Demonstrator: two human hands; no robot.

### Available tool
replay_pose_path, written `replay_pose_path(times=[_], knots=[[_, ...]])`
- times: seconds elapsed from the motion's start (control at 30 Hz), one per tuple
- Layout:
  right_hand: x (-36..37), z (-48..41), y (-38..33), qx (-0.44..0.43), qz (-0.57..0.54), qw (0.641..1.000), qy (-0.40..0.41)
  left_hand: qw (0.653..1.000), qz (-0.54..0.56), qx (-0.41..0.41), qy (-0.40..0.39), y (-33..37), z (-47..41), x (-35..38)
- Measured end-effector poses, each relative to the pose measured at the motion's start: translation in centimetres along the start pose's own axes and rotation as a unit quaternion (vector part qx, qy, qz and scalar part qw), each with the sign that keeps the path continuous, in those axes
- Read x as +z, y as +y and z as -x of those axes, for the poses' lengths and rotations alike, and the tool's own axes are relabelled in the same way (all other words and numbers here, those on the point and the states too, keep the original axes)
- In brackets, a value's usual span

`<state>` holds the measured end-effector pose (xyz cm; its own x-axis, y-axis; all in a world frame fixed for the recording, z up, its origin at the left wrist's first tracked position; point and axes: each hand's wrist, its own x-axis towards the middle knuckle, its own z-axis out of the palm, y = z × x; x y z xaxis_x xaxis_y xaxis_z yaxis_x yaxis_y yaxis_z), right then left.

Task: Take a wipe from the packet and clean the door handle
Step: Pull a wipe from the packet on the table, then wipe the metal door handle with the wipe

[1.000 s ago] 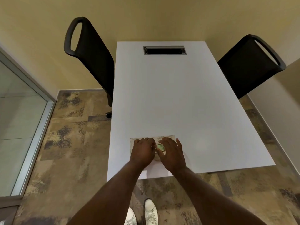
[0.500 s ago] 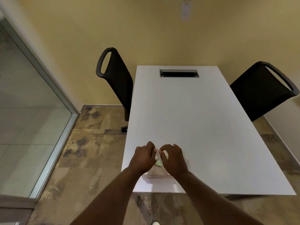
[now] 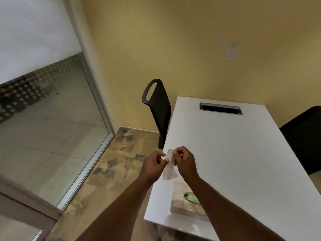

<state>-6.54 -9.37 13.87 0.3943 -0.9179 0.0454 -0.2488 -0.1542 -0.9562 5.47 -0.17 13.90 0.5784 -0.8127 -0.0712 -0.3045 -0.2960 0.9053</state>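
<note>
A thin white wipe [image 3: 169, 169] hangs in the air between my two hands, above the table's near left corner. My left hand [image 3: 154, 164] pinches its left edge with fingertips. My right hand [image 3: 185, 161] grips its upper right part with curled fingers. The wipe packet [image 3: 180, 200], beige with a green opening, lies flat on the white table [image 3: 225, 145] just below my right forearm, which hides part of it. No door handle is in view.
A glass partition with a metal frame [image 3: 97, 94] fills the left side. A black chair [image 3: 158, 110] stands between it and the table's left edge; another black chair [image 3: 305, 136] sits at the right. A cable slot [image 3: 220, 108] is at the table's far end.
Both hands have lifted off the packet with a wipe now held between them. The view has swung up and to the left, toward the glass partition.
</note>
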Motion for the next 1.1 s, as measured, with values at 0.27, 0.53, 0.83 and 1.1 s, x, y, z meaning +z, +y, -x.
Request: replay_pose_path(times=[0.27, 0.53, 0.83, 1.1], knots=[[8.7, -1.3, -7.8, -0.037, -0.038, 0.995, -0.090, 0.988, 0.058, -0.040, 0.136, 0.3, 0.8, -11.7], [21.7, 1.1, -14.1, -0.025, -0.105, 0.978, -0.178, 0.944, 0.187, -0.042, 0.268, -0.6, 3.4, -24.2], [36.5, 6.7, -20.6, 0.042, -0.174, 0.931, -0.319, 0.886, 0.235, -0.078, 0.392, -5.7, 6.6, -39.0], [46.9, 12.8, -24.8, 0.044, -0.198, 0.800, -0.565, 0.851, 0.166, -0.102, 0.488, -10.2, 12.0, -50.6]])
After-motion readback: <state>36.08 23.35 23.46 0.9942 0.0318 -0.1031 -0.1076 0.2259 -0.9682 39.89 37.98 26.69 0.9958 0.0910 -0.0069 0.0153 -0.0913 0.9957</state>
